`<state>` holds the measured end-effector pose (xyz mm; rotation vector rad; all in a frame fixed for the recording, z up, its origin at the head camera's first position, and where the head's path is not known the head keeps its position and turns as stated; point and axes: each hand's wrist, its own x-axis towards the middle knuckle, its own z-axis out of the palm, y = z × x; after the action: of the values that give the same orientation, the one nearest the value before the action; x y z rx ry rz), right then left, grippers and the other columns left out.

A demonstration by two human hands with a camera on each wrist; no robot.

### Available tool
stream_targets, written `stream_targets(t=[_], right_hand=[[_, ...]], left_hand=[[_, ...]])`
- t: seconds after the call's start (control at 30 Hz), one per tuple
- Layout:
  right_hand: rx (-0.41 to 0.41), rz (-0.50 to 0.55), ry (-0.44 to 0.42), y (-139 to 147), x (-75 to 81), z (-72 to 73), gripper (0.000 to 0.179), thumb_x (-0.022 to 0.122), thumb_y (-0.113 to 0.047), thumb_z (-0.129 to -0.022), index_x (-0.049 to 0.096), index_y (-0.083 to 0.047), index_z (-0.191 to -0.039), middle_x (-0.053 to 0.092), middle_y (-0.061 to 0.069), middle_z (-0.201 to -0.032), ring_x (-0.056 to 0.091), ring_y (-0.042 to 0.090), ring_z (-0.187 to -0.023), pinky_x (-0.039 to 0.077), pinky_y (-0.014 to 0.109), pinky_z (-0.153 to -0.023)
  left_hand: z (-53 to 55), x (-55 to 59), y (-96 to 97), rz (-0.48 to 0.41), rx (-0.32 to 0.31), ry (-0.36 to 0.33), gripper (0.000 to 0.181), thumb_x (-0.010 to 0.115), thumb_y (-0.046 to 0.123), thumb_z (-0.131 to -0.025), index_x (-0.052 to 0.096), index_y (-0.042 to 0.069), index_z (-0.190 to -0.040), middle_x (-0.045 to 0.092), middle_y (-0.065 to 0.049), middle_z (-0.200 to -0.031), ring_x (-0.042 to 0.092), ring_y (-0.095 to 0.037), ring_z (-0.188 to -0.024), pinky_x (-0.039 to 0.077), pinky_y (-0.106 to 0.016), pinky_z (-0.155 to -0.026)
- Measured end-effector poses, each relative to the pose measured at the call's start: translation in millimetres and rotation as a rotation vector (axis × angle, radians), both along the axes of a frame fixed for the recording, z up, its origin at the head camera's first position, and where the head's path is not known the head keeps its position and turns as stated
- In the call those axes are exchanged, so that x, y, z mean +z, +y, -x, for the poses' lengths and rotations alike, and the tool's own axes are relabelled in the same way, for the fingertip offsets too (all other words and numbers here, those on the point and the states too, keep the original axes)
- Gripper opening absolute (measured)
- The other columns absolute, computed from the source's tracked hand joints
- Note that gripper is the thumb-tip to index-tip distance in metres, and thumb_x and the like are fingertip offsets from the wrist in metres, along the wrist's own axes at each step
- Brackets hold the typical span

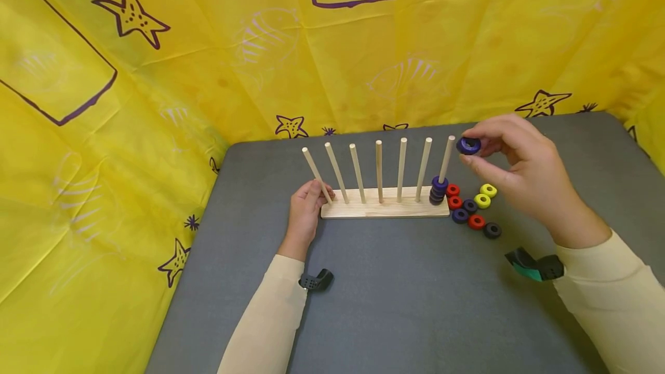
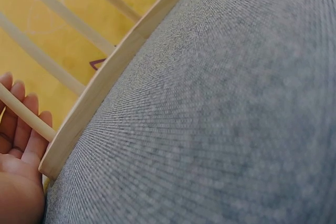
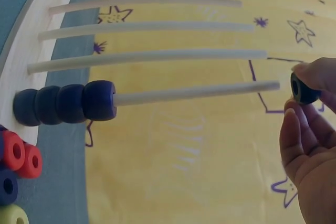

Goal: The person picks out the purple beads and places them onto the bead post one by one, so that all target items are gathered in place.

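A wooden peg rack (image 1: 384,209) stands on the grey table, with a row of several upright pegs. My left hand (image 1: 305,212) holds the rack at its leftmost peg (image 2: 26,113), the fingers behind that peg in the left wrist view. Between thumb and fingertips, my right hand (image 1: 525,169) pinches a dark blue ring (image 1: 469,145). This ring is just right of the top of the rightmost peg (image 1: 447,157); in the right wrist view it is a short gap beyond the peg's tip. Several dark blue rings (image 3: 71,102) are stacked at that peg's base.
Loose rings lie on the table beside the rack's right end: red rings (image 1: 475,222), yellow rings (image 1: 482,201), dark blue rings (image 1: 460,216) and a black ring (image 1: 492,230). A yellow patterned cloth (image 1: 332,62) hangs behind the table (image 1: 363,305) and along its left side.
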<state>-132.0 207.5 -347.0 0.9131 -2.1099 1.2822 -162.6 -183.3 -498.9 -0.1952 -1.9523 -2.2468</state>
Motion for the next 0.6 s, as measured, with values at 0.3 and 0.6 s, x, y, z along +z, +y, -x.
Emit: stream_targets(t=[0.3,0.6], right_hand=[[-0.032,0.003,-0.022,-5.8,5.5,4.1,0.049,0.079,0.032,-0.074,0.072,0.012,-0.118,0.066,0.014,-0.113,0.063,0.015,-0.094,0.054,0.016,-0.088],[-0.065,0.020,-0.067,-11.0,6.0,10.4,0.047,0.079,0.033,-0.076,0.072,0.012,-0.117,0.067,0.016,-0.112,0.064,0.013,-0.093,0.054,0.015,-0.085]], left_hand=[[0.9,-1.3,-0.4,-0.014,0.003,-0.011,0.060,0.059,0.037,-0.113,0.061,-0.022,-0.105,0.069,-0.013,-0.096,0.068,-0.022,-0.092,0.057,-0.033,-0.087],[1.0,-1.4,-0.2,-0.033,-0.006,0.004,0.072,0.067,0.056,-0.101,0.065,-0.015,-0.100,0.069,-0.012,-0.095,0.068,-0.020,-0.091,0.057,-0.033,-0.086]])
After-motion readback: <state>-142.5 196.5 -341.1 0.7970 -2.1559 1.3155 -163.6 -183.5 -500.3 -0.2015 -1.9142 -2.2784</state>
